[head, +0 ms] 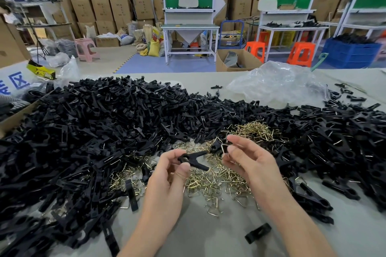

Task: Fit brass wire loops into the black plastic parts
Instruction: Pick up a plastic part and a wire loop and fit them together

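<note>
My left hand (167,175) pinches a black plastic clip part (193,158) by its rear end between thumb and fingers; the part's two prongs spread out towards the right. My right hand (248,160) pinches a brass wire loop (225,148) between thumb and forefinger, a short gap to the right of the part's prongs. Both hands hover above a loose heap of brass wire loops (213,181) on the grey table. A second patch of loops (254,131) lies just behind my right hand.
A huge pile of black plastic parts (100,131) covers the table's left and middle. More black parts (344,142) lie at the right. A crumpled clear plastic bag (277,83) sits at the back right. A single black part (258,232) lies near the front edge.
</note>
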A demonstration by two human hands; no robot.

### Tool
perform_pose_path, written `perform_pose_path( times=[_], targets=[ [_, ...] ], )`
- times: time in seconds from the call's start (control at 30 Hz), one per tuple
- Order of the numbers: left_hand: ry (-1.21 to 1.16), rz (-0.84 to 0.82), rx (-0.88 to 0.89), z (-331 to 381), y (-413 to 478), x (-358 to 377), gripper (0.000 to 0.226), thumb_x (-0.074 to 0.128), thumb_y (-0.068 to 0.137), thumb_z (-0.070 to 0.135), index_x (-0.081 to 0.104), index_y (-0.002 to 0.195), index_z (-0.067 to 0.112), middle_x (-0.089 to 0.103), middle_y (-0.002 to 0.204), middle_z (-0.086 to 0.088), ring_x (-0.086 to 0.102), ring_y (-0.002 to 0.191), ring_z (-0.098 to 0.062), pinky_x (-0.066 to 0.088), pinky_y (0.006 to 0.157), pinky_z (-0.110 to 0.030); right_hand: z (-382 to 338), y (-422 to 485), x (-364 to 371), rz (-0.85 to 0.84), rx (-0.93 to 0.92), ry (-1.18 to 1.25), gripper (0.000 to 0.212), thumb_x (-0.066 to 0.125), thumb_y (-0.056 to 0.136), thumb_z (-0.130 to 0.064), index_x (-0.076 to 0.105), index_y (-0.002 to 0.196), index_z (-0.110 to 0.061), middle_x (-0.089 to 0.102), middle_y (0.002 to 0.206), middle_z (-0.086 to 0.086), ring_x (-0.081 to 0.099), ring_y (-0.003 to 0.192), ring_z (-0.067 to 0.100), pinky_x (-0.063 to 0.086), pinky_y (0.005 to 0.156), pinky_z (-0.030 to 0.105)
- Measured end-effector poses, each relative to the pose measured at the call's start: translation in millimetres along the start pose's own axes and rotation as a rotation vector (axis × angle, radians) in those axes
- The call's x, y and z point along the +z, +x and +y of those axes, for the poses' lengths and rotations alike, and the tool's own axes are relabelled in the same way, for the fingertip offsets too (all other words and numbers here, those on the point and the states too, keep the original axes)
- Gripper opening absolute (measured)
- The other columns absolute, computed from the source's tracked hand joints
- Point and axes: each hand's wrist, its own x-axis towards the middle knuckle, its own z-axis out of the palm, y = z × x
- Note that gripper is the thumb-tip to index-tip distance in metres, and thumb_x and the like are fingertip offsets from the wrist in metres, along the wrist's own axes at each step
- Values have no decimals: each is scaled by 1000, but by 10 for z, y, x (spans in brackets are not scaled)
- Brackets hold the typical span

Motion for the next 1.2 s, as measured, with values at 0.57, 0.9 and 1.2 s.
perform_pose_path(
  times=[0.57,0.9,1.2],
  targets=[
    [50,-1,84,27,-36,49,23,54,90,40,54,110,53,68,91,14,64,80,-11,49,71,-17,127,-48,250,-61,351,456,15,75,73,2,82,85,-5,75,85,18,74,68,17,62,60,24],
    [124,32,114,-25,-31,56,28,56,89,39,52,109,57,67,97,20,64,83,-11,47,71,-13,179,-107,372,66,297,483,31,80,62,-5,72,92,-7,77,95,17,76,77,19,62,65,26],
    [165,41,128,-19,-17,16,29,54,88,40,50,108,61,66,94,23,62,83,-7,45,70,-10,189,-171,443,27,305,459,15,81,66,-8,78,75,-20,75,103,15,74,81,19,63,74,28]
  ],
)
